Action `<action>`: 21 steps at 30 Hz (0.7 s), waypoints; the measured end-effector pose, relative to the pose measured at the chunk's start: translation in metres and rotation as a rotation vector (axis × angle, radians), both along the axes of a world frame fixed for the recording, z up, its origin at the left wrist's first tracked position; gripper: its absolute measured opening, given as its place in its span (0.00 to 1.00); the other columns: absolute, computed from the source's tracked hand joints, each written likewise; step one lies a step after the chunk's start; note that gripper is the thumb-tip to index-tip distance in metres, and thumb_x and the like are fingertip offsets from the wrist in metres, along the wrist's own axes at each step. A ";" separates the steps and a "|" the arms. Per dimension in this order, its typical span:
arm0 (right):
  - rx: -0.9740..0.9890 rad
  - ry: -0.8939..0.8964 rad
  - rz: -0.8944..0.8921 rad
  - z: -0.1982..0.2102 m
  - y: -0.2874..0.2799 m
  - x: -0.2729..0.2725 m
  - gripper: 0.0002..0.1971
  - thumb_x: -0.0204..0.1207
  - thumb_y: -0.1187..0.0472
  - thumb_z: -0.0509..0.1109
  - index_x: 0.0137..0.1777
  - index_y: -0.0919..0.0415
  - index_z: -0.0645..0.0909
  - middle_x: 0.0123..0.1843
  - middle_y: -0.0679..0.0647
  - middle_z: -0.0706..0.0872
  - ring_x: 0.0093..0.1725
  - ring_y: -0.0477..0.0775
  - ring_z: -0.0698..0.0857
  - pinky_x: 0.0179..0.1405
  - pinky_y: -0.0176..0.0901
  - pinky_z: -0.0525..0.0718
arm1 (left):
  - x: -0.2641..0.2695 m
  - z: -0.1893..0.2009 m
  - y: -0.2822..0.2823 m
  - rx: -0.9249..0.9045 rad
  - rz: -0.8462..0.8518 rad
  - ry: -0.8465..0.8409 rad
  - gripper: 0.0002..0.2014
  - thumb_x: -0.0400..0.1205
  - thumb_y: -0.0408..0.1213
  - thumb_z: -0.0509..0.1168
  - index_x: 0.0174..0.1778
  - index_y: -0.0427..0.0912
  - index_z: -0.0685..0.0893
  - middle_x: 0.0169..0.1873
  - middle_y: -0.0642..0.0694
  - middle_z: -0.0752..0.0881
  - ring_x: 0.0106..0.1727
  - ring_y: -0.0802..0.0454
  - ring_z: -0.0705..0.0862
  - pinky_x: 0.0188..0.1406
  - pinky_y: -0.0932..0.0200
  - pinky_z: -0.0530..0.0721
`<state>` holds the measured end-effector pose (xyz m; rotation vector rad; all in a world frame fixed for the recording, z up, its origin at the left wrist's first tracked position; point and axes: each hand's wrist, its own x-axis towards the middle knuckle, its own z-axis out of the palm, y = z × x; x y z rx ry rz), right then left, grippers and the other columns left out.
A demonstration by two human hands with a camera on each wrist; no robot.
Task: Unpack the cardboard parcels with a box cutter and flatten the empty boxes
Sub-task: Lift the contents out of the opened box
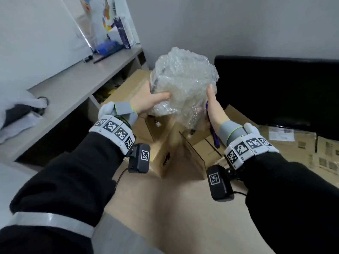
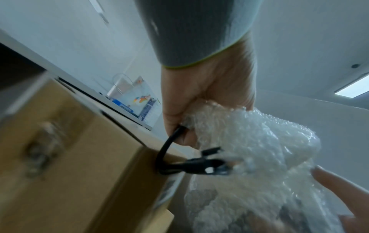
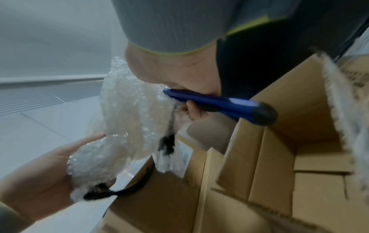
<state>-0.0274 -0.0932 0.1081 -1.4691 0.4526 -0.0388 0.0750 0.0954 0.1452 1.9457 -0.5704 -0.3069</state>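
At frame centre, both hands grip a crumpled clear bubble-wrap bundle (image 1: pixel 183 85). The right hand (image 1: pixel 212 109) also clasps a blue box cutter (image 1: pixel 213 132), long axis pointing down-right; the left hand (image 1: pixel 146 103) has its fingers (image 1: pixel 161 95) curled into the wrap. No writing legible.

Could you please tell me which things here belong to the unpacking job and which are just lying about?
Job:
bubble-wrap bundle, held by left hand and right hand
blue box cutter, in the right hand too
open cardboard box
flattened boxes

Lying about:
shelf unit
black sofa
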 end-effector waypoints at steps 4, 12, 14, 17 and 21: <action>-0.013 -0.087 0.089 0.022 0.051 0.011 0.41 0.73 0.24 0.49 0.77 0.51 0.70 0.64 0.39 0.74 0.62 0.41 0.74 0.70 0.44 0.69 | -0.012 0.024 0.046 -0.024 0.122 -0.061 0.51 0.61 0.58 0.78 0.76 0.40 0.67 0.69 0.45 0.80 0.68 0.52 0.81 0.71 0.50 0.77; -0.108 -0.332 0.097 0.067 0.148 0.051 0.32 0.72 0.31 0.61 0.62 0.58 0.73 0.50 0.51 0.83 0.42 0.50 0.79 0.43 0.43 0.76 | -0.012 0.086 0.133 -0.084 0.417 -0.228 0.28 0.75 0.48 0.75 0.62 0.41 0.68 0.52 0.57 0.79 0.56 0.60 0.81 0.54 0.63 0.80; -0.137 -0.294 0.115 0.081 0.170 0.063 0.24 0.78 0.35 0.59 0.49 0.59 0.72 0.38 0.55 0.78 0.29 0.50 0.74 0.29 0.42 0.72 | -0.010 0.098 0.155 -0.080 0.460 -0.185 0.33 0.71 0.52 0.72 0.64 0.40 0.65 0.50 0.53 0.76 0.54 0.54 0.80 0.51 0.56 0.82; -0.107 -0.243 0.164 0.096 0.217 0.088 0.20 0.81 0.40 0.58 0.40 0.57 0.67 0.30 0.53 0.70 0.21 0.50 0.68 0.20 0.36 0.63 | -0.002 0.112 0.204 -0.128 0.519 -0.031 0.28 0.67 0.44 0.60 0.62 0.47 0.60 0.44 0.48 0.72 0.42 0.50 0.78 0.36 0.51 0.84; -0.071 -0.115 0.207 0.109 0.257 0.119 0.20 0.80 0.45 0.59 0.34 0.58 0.67 0.26 0.53 0.68 0.17 0.49 0.64 0.19 0.34 0.61 | 0.015 0.119 0.241 -0.078 0.581 -0.011 0.23 0.76 0.33 0.59 0.62 0.48 0.56 0.43 0.46 0.70 0.33 0.53 0.74 0.28 0.60 0.78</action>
